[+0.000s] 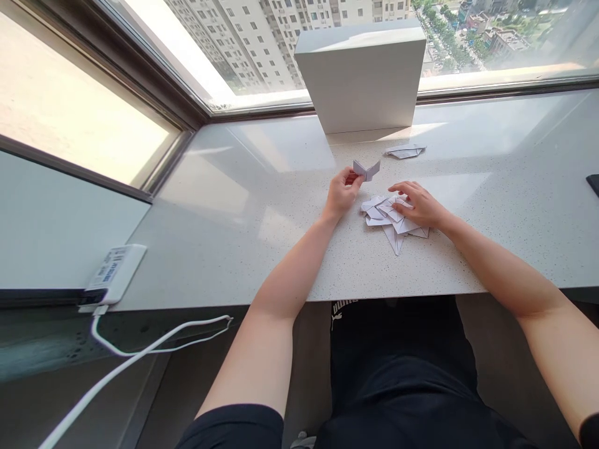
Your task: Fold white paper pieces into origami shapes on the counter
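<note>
My left hand point(343, 190) pinches a small folded paper piece point(366, 171) with two raised flaps, held just above the speckled white counter. To its right, my right hand point(418, 203) reaches over a pile of folded white paper pieces point(381, 212), its fingers apart and slightly curled. The thumb seems to touch the top of the pile; whether it grips a piece I cannot tell. Beyond both hands, another long folded paper piece point(405, 151) lies flat on the counter.
A large white box point(365, 81) stands against the window at the back. On the counter's left front edge lies a white power bank point(115, 274) with a white cable point(140, 352) hanging from it. A dark object point(593, 183) sits at the far right edge.
</note>
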Demonstrator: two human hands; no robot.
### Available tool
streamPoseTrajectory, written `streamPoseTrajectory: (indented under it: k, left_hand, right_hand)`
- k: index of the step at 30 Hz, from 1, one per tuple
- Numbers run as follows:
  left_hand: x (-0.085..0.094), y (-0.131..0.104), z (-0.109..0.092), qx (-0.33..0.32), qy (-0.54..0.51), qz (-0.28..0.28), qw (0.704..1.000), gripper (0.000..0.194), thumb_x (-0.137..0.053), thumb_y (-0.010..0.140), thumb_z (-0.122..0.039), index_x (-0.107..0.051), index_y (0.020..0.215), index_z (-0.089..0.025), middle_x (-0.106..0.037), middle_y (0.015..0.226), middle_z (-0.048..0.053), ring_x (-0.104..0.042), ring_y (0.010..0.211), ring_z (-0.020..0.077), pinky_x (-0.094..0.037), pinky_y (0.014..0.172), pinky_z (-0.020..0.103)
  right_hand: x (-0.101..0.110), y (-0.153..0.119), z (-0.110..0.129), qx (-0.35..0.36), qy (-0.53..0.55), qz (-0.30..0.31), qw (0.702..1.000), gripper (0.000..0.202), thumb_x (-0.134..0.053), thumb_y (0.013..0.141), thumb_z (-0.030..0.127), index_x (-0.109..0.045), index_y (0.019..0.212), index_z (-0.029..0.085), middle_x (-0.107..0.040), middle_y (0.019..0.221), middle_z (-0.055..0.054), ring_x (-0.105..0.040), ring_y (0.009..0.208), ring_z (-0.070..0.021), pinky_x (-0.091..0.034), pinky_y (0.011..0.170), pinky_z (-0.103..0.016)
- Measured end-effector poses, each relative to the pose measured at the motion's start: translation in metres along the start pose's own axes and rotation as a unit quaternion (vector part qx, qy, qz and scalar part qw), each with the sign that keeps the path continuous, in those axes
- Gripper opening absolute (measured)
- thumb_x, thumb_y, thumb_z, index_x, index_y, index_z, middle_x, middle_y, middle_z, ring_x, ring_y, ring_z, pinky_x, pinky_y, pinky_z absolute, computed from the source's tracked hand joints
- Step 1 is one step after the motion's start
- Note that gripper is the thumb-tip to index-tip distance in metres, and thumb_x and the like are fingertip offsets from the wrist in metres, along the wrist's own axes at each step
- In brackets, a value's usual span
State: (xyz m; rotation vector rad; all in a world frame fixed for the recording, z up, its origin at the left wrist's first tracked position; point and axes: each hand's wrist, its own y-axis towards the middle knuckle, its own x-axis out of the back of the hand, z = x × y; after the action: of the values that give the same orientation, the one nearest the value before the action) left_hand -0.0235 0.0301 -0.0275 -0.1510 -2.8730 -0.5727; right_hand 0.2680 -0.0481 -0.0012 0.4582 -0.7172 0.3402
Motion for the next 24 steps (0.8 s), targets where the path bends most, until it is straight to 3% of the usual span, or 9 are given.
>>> streamPoseTrajectory:
  k: [3,5,9,13,16,19,22,24]
  left_hand:
    - [0.002,0.003,0.007,0.024,0.003,-0.009,1.000,0.027,-0.091,0.110,-0.047,-0.075,0.111,-0.025,-0.090,0.110,0.009,-0.088,0.109,0.0276,-0.071,0.104,0.043]
    - [0.000,0.001,0.005,0.028,0.008,0.006,1.000,0.018,-0.088,0.110,-0.037,-0.076,0.109,-0.025,-0.091,0.108,0.008,-0.088,0.106,0.0262,-0.071,0.102,0.041]
    - [-0.003,-0.004,-0.003,0.030,0.026,0.032,0.999,0.008,-0.085,0.107,-0.027,-0.077,0.108,-0.024,-0.091,0.108,0.008,-0.086,0.105,0.0248,-0.070,0.101,0.039]
    - [-0.001,-0.005,-0.006,0.032,0.041,0.044,0.998,0.016,-0.089,0.107,-0.035,-0.077,0.108,-0.024,-0.089,0.106,0.007,-0.083,0.102,0.0245,-0.068,0.098,0.039]
    - [-0.001,-0.005,-0.004,0.031,0.052,0.055,0.997,0.021,-0.090,0.106,-0.042,-0.078,0.108,-0.025,-0.086,0.103,0.006,-0.080,0.096,0.0235,-0.065,0.092,0.039]
    - [-0.004,-0.005,-0.002,0.024,0.056,0.061,0.996,0.018,-0.087,0.105,-0.040,-0.079,0.109,-0.025,-0.086,0.102,0.005,-0.079,0.094,0.0233,-0.062,0.090,0.039]
    - [-0.005,-0.005,-0.003,0.024,0.054,0.059,0.996,0.017,-0.087,0.105,-0.040,-0.079,0.108,-0.025,-0.085,0.100,0.005,-0.077,0.092,0.0225,-0.061,0.088,0.039]
    - [-0.005,-0.005,-0.005,0.030,0.055,0.058,0.996,0.018,-0.088,0.104,-0.040,-0.078,0.106,-0.025,-0.084,0.099,0.004,-0.076,0.091,0.0223,-0.061,0.088,0.038]
  right_hand:
    - [0.000,0.001,0.003,0.033,-0.035,0.052,0.997,0.055,-0.065,0.120,0.048,-0.078,0.170,0.030,-0.071,0.184,-0.014,-0.065,0.165,-0.0463,-0.055,0.137,-0.079]
    - [0.000,0.002,0.004,0.049,-0.047,0.091,0.994,0.051,-0.062,0.123,0.046,-0.082,0.168,0.034,-0.071,0.184,-0.010,-0.064,0.167,-0.0467,-0.052,0.138,-0.081]
    - [0.004,0.004,0.006,0.072,-0.046,0.112,0.990,0.040,-0.065,0.121,0.048,-0.097,0.141,0.032,-0.088,0.159,-0.012,-0.073,0.156,-0.0466,-0.054,0.134,-0.079]
    - [0.007,0.005,0.007,0.063,-0.026,0.090,0.994,0.036,-0.067,0.119,0.046,-0.098,0.121,0.028,-0.094,0.137,-0.016,-0.082,0.138,-0.0442,-0.061,0.125,-0.073]
    - [0.008,0.005,0.011,0.048,-0.031,0.067,0.996,0.028,-0.070,0.117,0.041,-0.095,0.117,0.028,-0.093,0.129,-0.016,-0.083,0.128,-0.0433,-0.064,0.121,-0.072]
    - [0.006,0.006,0.017,0.050,-0.030,0.072,0.996,0.024,-0.074,0.114,0.038,-0.093,0.127,0.030,-0.089,0.147,-0.015,-0.080,0.138,-0.0437,-0.063,0.125,-0.074]
    - [0.000,0.006,0.023,0.056,-0.046,0.105,0.992,0.030,-0.074,0.116,0.040,-0.093,0.137,0.033,-0.079,0.172,-0.013,-0.070,0.159,-0.0466,-0.054,0.135,-0.081]
    - [-0.005,0.006,0.027,0.056,-0.065,0.123,0.989,0.033,-0.072,0.118,0.041,-0.094,0.141,0.034,-0.075,0.179,-0.013,-0.065,0.167,-0.0489,-0.049,0.139,-0.084]
